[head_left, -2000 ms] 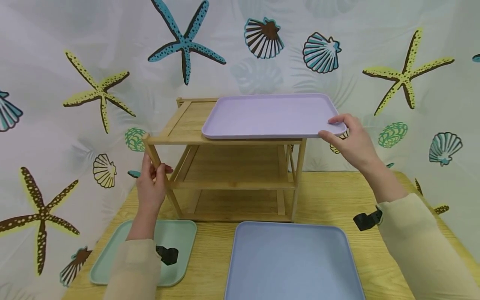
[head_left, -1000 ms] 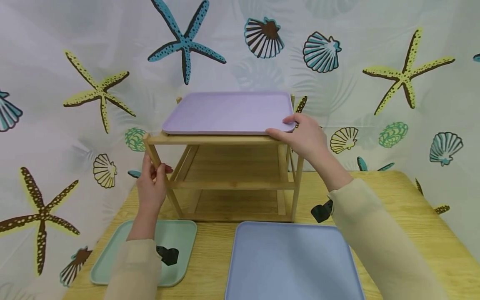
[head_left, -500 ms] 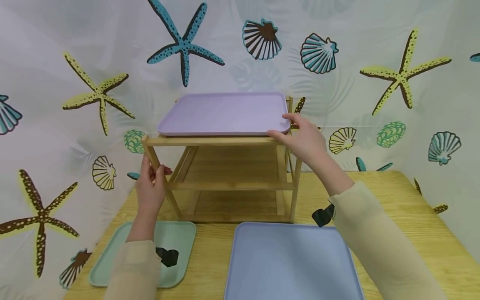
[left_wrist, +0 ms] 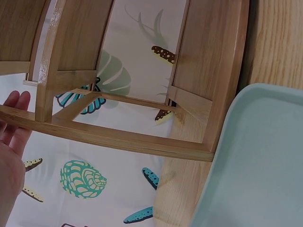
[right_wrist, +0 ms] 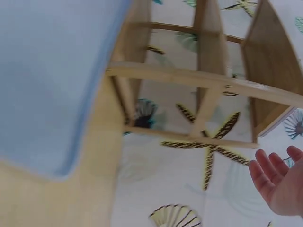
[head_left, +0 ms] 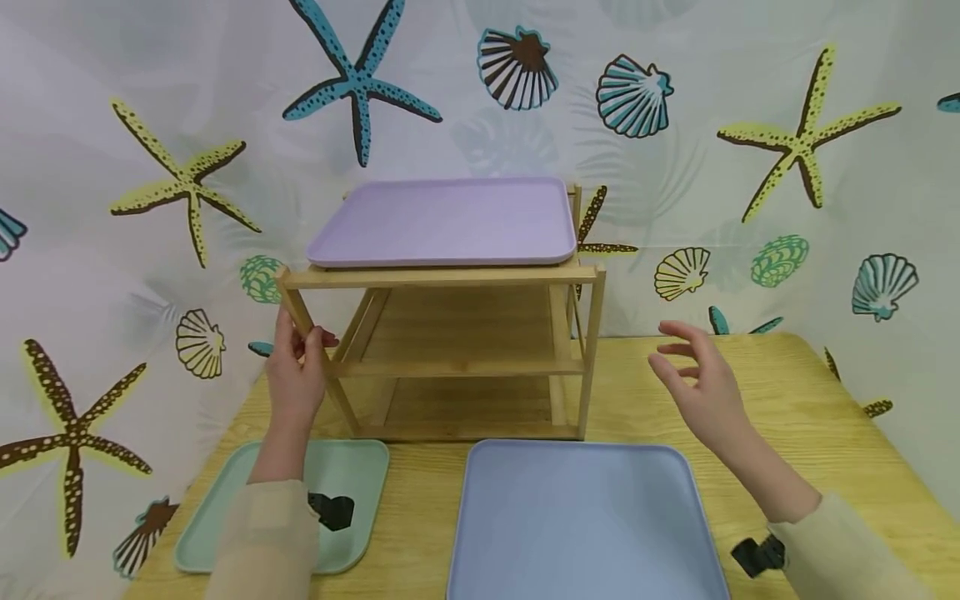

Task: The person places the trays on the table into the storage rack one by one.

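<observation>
A lilac tray (head_left: 442, 221) lies on the top shelf of a wooden rack (head_left: 457, 367) with three levels. My left hand (head_left: 296, 371) grips the rack's front left post, thumb on one side and fingers on the other. In the left wrist view, the left hand (left_wrist: 12, 151) shows at the edge with its fingers behind the post. My right hand (head_left: 697, 383) is in the air to the right of the rack, holding nothing, its fingers loosely bent. The right wrist view shows that right hand (right_wrist: 279, 182) apart from the rack, fingers spread.
A blue tray (head_left: 577, 517) lies on the wooden table (head_left: 810, 417) before the rack. To its left a smaller green tray (head_left: 348, 500) lies partly under my left forearm. A white cloth (head_left: 675, 192) printed with starfish and shells hangs behind and at the sides.
The lilac tray has slid left onto the top shelf with my right hand on its corner. That hand has since let go and moved right and down. My left hand keeps its hold.
</observation>
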Demonstrator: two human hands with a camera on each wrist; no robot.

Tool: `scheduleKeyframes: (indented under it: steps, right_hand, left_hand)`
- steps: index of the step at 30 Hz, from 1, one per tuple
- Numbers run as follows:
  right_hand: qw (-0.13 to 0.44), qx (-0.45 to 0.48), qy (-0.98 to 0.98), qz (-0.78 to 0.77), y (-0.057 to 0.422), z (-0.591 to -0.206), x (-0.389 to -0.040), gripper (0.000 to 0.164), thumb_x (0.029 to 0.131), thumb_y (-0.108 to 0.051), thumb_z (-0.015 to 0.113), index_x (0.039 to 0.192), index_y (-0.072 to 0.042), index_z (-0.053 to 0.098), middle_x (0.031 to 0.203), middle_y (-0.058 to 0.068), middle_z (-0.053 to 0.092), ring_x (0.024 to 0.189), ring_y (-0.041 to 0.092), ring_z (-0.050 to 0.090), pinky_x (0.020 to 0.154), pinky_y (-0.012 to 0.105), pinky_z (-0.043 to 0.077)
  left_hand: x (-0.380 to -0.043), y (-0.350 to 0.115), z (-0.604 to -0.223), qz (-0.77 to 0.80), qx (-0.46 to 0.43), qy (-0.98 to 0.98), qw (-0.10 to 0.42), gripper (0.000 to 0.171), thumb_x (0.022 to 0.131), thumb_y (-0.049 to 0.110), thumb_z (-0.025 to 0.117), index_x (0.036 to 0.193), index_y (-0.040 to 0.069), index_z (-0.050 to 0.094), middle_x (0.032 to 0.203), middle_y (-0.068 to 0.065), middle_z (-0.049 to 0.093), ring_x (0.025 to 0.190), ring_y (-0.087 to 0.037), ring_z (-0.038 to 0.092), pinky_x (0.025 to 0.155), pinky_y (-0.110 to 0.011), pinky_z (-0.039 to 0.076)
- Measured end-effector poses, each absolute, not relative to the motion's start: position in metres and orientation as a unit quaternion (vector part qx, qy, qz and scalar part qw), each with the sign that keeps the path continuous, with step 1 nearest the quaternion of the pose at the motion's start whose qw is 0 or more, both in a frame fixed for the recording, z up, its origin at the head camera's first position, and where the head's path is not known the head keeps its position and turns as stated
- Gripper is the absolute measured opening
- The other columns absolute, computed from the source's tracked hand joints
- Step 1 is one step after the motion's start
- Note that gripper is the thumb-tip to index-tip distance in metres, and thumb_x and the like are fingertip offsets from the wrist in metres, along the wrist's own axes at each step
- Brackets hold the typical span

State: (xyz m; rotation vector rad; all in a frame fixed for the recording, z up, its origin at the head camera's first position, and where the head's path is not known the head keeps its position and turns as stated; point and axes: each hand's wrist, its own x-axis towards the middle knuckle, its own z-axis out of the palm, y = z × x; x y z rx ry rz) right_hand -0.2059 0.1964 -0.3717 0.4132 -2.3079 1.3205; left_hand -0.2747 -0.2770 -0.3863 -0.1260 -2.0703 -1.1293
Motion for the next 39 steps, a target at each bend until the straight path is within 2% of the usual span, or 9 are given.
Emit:
scheduleKeyframes:
  steps: [4,9,16,19,23,27,33,39]
  right_hand:
    - [0.181,0.149,-0.867,0.439,0.223,-0.402,-0.182,0.045,0.098,-0.015,0.06,0.139,-0.003,0.044,0.132,0.013,0.052,0.107,0.028,0.058,0.076,0.024,0.046]
    - [0.115,0.132,-0.898,0.404,0.255,-0.432,-0.155,0.05,0.098,-0.018,0.061,0.14,-0.001,0.041,0.133,0.018,0.05,0.106,0.033,0.059,0.074,0.031,0.048]
    - [0.021,0.059,-0.927,0.371,0.286,-0.461,-0.127,0.061,0.096,-0.027,0.063,0.141,0.004,0.036,0.13,0.028,0.047,0.104,0.04,0.057,0.07,0.042,0.05]
    - [-0.02,0.034,-0.932,0.359,0.293,-0.472,-0.121,0.066,0.096,-0.032,0.063,0.142,0.005,0.034,0.128,0.029,0.047,0.101,0.037,0.058,0.072,0.045,0.051]
    - [-0.072,0.008,-0.928,0.366,0.296,-0.487,-0.116,0.068,0.095,-0.034,0.063,0.143,0.003,0.032,0.122,0.022,0.052,0.096,0.027,0.059,0.074,0.041,0.05]
    - [-0.088,0.018,-0.918,0.386,0.291,-0.496,-0.115,0.063,0.095,-0.029,0.064,0.141,0.002,0.036,0.112,0.013,0.058,0.087,0.017,0.058,0.074,0.034,0.049]
    - [-0.066,0.082,-0.904,0.414,0.276,-0.502,-0.119,0.055,0.092,-0.02,0.068,0.136,0.001,0.042,0.099,0.005,0.056,0.074,0.006,0.055,0.066,0.026,0.047]
    - [-0.075,0.089,-0.905,0.409,0.261,-0.503,-0.123,0.055,0.089,-0.023,0.072,0.134,-0.001,0.048,0.091,0.003,0.053,0.064,0.006,0.048,0.059,0.024,0.042]
  left_hand:
    - [-0.275,-0.277,-0.386,-0.446,-0.053,-0.809,0.38,0.031,0.103,0.012,0.045,0.135,0.009,0.045,0.087,-0.012,0.068,0.084,-0.026,0.066,0.082,-0.018,0.044]
    - [-0.275,-0.277,-0.386,-0.442,-0.051,-0.811,0.38,0.03,0.104,0.012,0.044,0.134,0.008,0.045,0.086,-0.009,0.067,0.085,-0.026,0.066,0.082,-0.017,0.044]
    - [-0.275,-0.277,-0.387,-0.44,-0.051,-0.813,0.378,0.036,0.103,0.012,0.045,0.14,0.012,0.043,0.088,-0.013,0.068,0.085,-0.026,0.066,0.082,-0.017,0.044]
    - [-0.275,-0.277,-0.387,-0.438,-0.05,-0.813,0.379,0.037,0.103,0.011,0.045,0.14,0.013,0.042,0.087,-0.012,0.068,0.085,-0.028,0.067,0.082,-0.017,0.044]
    - [-0.275,-0.277,-0.386,-0.44,-0.047,-0.813,0.379,0.036,0.103,0.011,0.045,0.139,0.012,0.043,0.086,-0.01,0.068,0.085,-0.027,0.066,0.082,-0.017,0.044]
    - [-0.275,-0.278,-0.385,-0.443,-0.048,-0.809,0.384,0.033,0.103,0.01,0.045,0.136,0.01,0.045,0.084,-0.008,0.068,0.084,-0.026,0.066,0.082,-0.017,0.044]
    - [-0.274,-0.279,-0.384,-0.442,-0.046,-0.81,0.382,0.031,0.103,0.011,0.046,0.134,0.01,0.046,0.086,-0.01,0.068,0.085,-0.025,0.066,0.081,-0.018,0.044]
    - [-0.273,-0.279,-0.386,-0.442,-0.036,-0.817,0.368,0.037,0.104,0.015,0.045,0.141,0.017,0.042,0.087,-0.01,0.068,0.087,-0.025,0.066,0.08,-0.021,0.044]
